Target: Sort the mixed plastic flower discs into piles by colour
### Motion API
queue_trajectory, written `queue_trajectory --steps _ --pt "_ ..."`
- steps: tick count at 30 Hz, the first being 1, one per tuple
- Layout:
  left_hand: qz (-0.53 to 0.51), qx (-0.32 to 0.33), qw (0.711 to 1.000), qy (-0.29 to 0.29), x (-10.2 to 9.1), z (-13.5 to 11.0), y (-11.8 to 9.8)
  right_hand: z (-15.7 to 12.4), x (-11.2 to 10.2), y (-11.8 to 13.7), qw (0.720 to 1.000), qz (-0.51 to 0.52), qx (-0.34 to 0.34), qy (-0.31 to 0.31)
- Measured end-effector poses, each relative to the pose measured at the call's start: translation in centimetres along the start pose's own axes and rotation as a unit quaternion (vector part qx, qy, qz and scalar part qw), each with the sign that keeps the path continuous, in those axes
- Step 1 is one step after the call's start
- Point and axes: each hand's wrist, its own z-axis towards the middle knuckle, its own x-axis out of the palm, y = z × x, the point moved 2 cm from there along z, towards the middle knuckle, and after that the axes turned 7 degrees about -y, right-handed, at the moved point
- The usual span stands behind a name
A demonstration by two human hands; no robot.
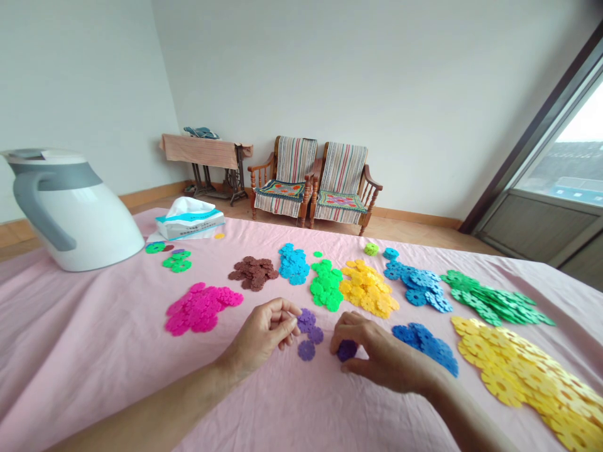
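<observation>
Small purple notched plastic snowflake discs (307,349) lie loosely in the middle of the pink cloth, between my two hands. My left hand (269,328) is just left of them, fingers curled and thumb pressed toward the forefinger; whatever is in the pinch, if anything, is too small to make out. Over on the right, my right hand (370,350) arches with bent fingers and thumb around a darker purple disc stack (347,350) at the cloth. The fingers partly cover this stack.
Around the hands lie piles of discs: pink (200,309), brown (254,273), light blue (293,265), bright green (326,285), yellow (369,289), blue (426,346), and large yellow (532,376). A white jug (94,213) and a tissue pack (189,221) stand at left.
</observation>
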Motion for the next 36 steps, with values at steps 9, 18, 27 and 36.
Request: queue_trajectory --steps 9,18,27,36 --pt "0.351 0.268 0.897 -0.014 0.1 0.2 -0.7 0.2 0.1 -0.8 0.994 -0.013 0.05 -0.099" --pt "0.371 0.269 0.888 0.044 0.4 0.2 -0.9 0.3 0.5 -1.2 0.99 -0.022 0.042 -0.132" --pt "0.128 0.107 0.985 -0.047 0.2 0.2 -0.8 0.5 1.5 0.3 0.977 -0.039 0.013 -0.207" --pt "-0.042 0.003 0.998 0.036 1.8 -1.2 -1.1 0.8 3.6 3.3 0.981 -0.077 -0.041 -0.172"
